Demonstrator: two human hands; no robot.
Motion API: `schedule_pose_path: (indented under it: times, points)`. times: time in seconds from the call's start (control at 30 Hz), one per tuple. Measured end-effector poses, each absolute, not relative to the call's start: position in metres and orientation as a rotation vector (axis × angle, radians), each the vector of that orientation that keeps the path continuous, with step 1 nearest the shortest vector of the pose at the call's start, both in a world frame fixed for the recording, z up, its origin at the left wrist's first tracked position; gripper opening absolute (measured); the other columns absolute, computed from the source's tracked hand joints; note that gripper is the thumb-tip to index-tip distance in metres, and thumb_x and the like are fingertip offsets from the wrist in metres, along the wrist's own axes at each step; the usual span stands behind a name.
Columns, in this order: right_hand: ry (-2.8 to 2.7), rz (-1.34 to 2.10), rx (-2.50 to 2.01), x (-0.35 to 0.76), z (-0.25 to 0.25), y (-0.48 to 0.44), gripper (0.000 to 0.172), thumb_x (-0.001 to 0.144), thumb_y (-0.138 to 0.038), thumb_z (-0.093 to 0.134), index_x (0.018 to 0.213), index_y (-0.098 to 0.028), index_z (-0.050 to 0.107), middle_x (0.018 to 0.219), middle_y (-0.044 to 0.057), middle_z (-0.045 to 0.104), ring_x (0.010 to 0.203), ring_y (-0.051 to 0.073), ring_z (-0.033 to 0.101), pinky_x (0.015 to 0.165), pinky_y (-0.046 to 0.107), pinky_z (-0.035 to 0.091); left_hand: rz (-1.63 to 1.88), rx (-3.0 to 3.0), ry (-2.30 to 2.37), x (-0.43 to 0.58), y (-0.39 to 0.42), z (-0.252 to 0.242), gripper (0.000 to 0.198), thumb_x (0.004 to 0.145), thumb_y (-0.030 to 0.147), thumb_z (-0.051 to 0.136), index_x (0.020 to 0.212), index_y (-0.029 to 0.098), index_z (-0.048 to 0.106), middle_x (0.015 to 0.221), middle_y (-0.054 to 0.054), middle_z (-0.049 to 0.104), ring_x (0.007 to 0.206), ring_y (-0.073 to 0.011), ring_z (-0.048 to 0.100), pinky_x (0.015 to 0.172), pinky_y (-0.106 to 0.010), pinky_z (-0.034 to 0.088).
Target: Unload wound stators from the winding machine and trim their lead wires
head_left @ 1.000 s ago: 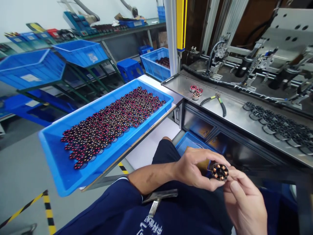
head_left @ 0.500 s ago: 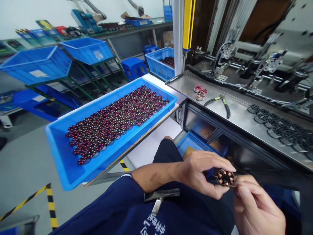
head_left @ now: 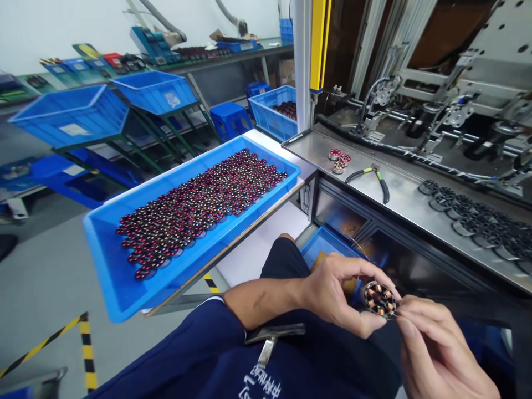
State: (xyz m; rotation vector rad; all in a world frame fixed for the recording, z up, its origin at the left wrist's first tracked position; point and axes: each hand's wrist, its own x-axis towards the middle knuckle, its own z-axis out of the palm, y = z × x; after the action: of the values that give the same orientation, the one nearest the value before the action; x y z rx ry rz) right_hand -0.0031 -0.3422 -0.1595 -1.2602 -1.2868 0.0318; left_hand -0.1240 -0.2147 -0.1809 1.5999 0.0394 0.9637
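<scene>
My left hand [head_left: 338, 293] curls its thumb and fingers around a small round motor stator [head_left: 379, 299] with copper windings, its open face turned up toward me. At the stator's right edge, my right hand [head_left: 440, 338] pinches what looks like its short wire end, mostly hidden by the fingertips. A thin copper wire [head_left: 358, 244] sticks up beyond the left hand. Both hands are above my lap, in front of the metal bench [head_left: 399, 194]. Several red-and-copper stators [head_left: 339, 159] rest on that bench beside cutting pliers [head_left: 376, 176] with black-and-green handles.
To the left, a blue tray [head_left: 103, 277] carries rows of wound stators. Dark unwound stator cores [head_left: 467, 224] line the bench at right, before a winding machine [head_left: 440, 105]. Below the bench sits a blue bin [head_left: 318, 244]. More blue crates [head_left: 70, 119] stand behind.
The stator has tilted so its face shows more fully. My right hand has shifted slightly right and down, still at the stator's edge. A thin copper wire now shows above the left hand.
</scene>
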Motion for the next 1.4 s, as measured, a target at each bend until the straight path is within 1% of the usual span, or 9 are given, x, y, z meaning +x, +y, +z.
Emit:
schedule_pose_path:
  times: [0.33,0.5,0.6,0.7,0.87,0.97,1.07,1.23,1.4]
  points:
    - [-1.307,0.023,-1.231,-0.01,-0.158,-0.348,0.028,0.079,0.006,0.071,0.097,-0.016,0.073,0.086,0.003,0.067,0.083,0.017,0.066,0.072,0.032,0.052,1.037,1.58,0.225,-0.117,-0.226,-0.174,0.045,0.058,0.018,0.078,0.103,0.012,0.075,0.091,-0.009,0.081,0.075,-0.0184,0.076,0.073,-0.026,0.061]
    - [-1.452,0.211,-1.192,0.028,-0.158,-0.347,0.055,0.077,0.003,0.077,0.127,-0.02,0.07,0.125,0.011,0.063,0.115,0.022,0.063,0.093,0.034,0.054,0.636,1.124,0.095,-0.119,-0.223,-0.16,0.038,0.067,0.02,0.084,0.101,0.011,0.069,0.09,-0.011,0.08,0.078,-0.0159,0.076,0.076,-0.025,0.06]
    - [-1.597,0.409,-1.04,0.044,-0.153,-0.339,0.058,0.081,-0.002,0.076,0.133,-0.026,0.067,0.144,0.01,0.055,0.135,0.026,0.053,0.109,0.042,0.051,0.439,0.923,0.068,-0.119,-0.223,-0.157,0.04,0.067,0.028,0.09,0.097,0.012,0.069,0.083,-0.007,0.078,0.078,-0.0142,0.075,0.079,-0.026,0.059]
    - [-1.684,0.467,-0.946,0.048,-0.146,-0.332,0.056,0.083,-0.005,0.076,0.133,-0.03,0.067,0.146,0.009,0.054,0.139,0.029,0.05,0.114,0.05,0.047,0.334,0.847,0.114,-0.119,-0.225,-0.155,0.044,0.063,0.033,0.094,0.094,0.012,0.07,0.078,-0.003,0.075,0.071,-0.0102,0.07,0.072,-0.021,0.055]
    - [-1.763,0.393,-0.926,0.046,-0.135,-0.327,0.044,0.084,-0.01,0.077,0.123,-0.03,0.071,0.141,0.007,0.059,0.135,0.029,0.054,0.11,0.054,0.051,0.284,0.86,0.165,-0.119,-0.225,-0.154,0.046,0.057,0.035,0.097,0.09,0.012,0.073,0.076,0.0,0.071,0.066,-0.0064,0.063,0.068,-0.019,0.05]
    - [-1.799,0.199,-1.02,0.045,-0.132,-0.331,0.029,0.085,-0.01,0.075,0.105,-0.03,0.075,0.136,0.004,0.062,0.13,0.028,0.059,0.099,0.047,0.058,0.268,0.899,0.181,-0.118,-0.224,-0.157,0.05,0.058,0.04,0.096,0.093,0.012,0.074,0.082,-0.003,0.074,0.071,-0.0101,0.067,0.069,-0.022,0.053]
    - [-1.798,-0.032,-1.185,0.041,-0.135,-0.342,0.028,0.083,-0.005,0.072,0.096,-0.029,0.077,0.125,0.004,0.066,0.122,0.025,0.062,0.086,0.037,0.06,0.264,0.897,0.188,-0.117,-0.223,-0.161,0.051,0.06,0.04,0.096,0.096,0.012,0.073,0.085,-0.006,0.075,0.072,-0.0118,0.07,0.071,-0.024,0.055]
    - [-1.624,-0.516,-1.297,0.022,-0.154,-0.357,0.024,0.077,-0.001,0.077,0.086,-0.023,0.072,0.1,0.004,0.065,0.093,0.019,0.065,0.079,0.037,0.059,0.396,0.875,0.104,-0.113,-0.228,-0.16,0.057,0.052,0.027,0.099,0.099,0.013,0.071,0.094,-0.01,0.079,0.082,-0.0157,0.074,0.082,-0.029,0.059]
    - [-1.436,-0.511,-1.402,0.009,-0.162,-0.354,0.021,0.083,-0.002,0.069,0.086,-0.023,0.067,0.079,0.0,0.065,0.075,0.016,0.062,0.077,0.039,0.056,0.73,1.061,0.024,-0.111,-0.238,-0.16,0.06,0.057,0.014,0.095,0.112,0.013,0.07,0.106,-0.013,0.078,0.087,-0.0154,0.075,0.084,-0.027,0.06]
